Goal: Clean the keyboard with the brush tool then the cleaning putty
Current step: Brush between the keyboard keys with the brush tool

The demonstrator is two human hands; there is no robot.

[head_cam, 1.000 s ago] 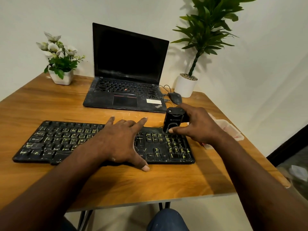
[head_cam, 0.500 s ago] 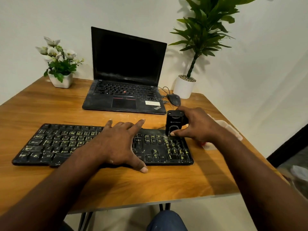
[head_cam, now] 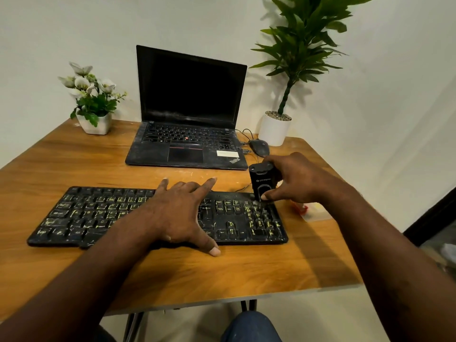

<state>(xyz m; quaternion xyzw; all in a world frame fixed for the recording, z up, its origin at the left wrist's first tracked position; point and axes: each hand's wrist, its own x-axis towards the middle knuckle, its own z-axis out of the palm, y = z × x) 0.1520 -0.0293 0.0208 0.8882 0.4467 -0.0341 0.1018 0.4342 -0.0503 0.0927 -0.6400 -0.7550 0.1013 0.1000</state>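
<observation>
Brush tool (head_cam: 262, 180): upright in my right hand (head_cam: 298, 181), fingers and thumb curled round its black body; bristle end down on the far right corner of the keyboard (head_cam: 98, 213), at the number pad
Left hand (head_cam: 177, 213): flat and spread over the middle keys, pressing the board to the table (head_cam: 222, 272); grips nothing
Change: over the last second the brush has crept slightly rightward along the far row; left hand has not shifted
Meaning: brushing step in hand, I judge, and only at the right end; pale grime shows on the keys to the left
Putty: not yet used; clear packet (head_cam: 313, 211) just right of the keyboard may hold it, I cannot tell
</observation>
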